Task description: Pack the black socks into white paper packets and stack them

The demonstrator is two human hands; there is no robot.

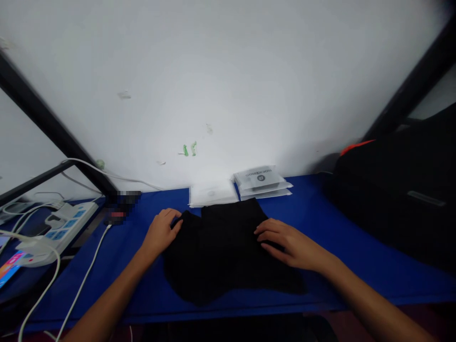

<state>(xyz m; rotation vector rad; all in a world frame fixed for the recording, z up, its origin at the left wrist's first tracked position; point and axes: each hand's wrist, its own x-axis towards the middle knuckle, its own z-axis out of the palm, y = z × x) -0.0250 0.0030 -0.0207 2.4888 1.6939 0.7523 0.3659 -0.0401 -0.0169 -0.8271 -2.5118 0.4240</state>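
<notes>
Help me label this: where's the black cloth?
In the head view, the black cloth lies below centre on the blue tabletop, left hand and right hand at its sides.

Black fabric piece (224, 251), laid flat, notched far edge, uneven near edge, on blue tabletop (309, 209)
</notes>
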